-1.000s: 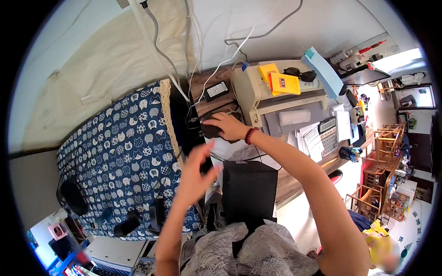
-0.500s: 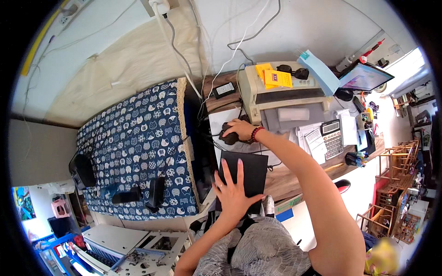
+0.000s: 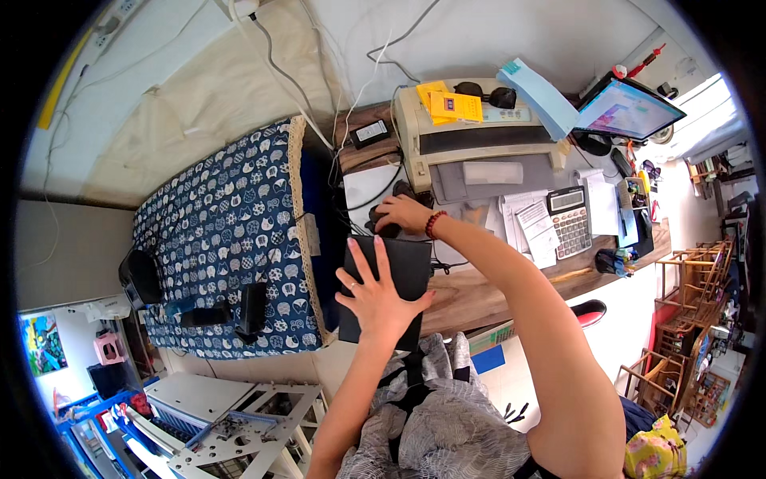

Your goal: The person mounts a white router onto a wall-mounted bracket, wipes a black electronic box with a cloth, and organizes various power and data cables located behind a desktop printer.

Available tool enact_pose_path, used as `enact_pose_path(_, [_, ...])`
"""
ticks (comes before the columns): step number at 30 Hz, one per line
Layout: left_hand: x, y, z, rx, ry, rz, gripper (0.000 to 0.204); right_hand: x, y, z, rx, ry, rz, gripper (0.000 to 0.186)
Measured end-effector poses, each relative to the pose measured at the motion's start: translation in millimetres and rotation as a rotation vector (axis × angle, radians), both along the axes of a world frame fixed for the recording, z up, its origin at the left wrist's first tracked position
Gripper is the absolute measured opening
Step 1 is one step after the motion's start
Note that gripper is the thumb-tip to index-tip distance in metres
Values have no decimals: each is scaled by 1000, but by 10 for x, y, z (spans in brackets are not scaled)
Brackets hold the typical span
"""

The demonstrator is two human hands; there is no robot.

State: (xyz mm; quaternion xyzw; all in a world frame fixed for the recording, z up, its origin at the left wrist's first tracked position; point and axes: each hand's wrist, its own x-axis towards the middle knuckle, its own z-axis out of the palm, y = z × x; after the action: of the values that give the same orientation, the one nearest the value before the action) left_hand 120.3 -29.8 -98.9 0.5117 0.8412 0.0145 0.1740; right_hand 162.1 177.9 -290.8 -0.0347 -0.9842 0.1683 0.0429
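My left hand [image 3: 377, 303] lies with spread fingers on a flat black rectangular panel or box [image 3: 411, 263] at the desk's near left edge. The thumb rests by its right side. Just beyond it, my right hand [image 3: 405, 214], with a red bead bracelet [image 3: 435, 224] at the wrist, curls its fingers over a bulky black object [image 3: 389, 229]. Its kind is hidden by the hand, and black cables [image 3: 369, 201] run beside it. A white sheet [image 3: 369, 182] lies beneath these things.
A beige printer [image 3: 487, 140] stands behind, with yellow booklets [image 3: 456, 107] and sunglasses [image 3: 499, 96] on top. Papers [image 3: 536, 231], a calculator [image 3: 569, 223] and a pen holder [image 3: 610, 261] are to the right. A blue cat-print cloth [image 3: 231, 239] covers something at left. A monitor [image 3: 630, 110] stands far right.
The whole view has shifted a little. The black panel and my left hand have moved slightly left and away. My right hand has come closer to the panel, still on the black object.
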Motion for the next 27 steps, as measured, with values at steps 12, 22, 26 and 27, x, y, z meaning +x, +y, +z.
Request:
enact_pose_path(12, [23,-46,113,68,59,38,125,8,-72,-23,-151,-98,-269,51])
enact_pose_path(22, [-139,-507,137,175,-8,-70,127,461,-566,50,-228,-235,-249,55])
enact_pose_path(26, [-204,-610,263,138,-28,-132,127,632,-734,149,-325,-376,-216,53])
enact_pose_path(27, [-236,-628,292,133,-39,-157,127,662,-744,112,-359,-393,-195,53])
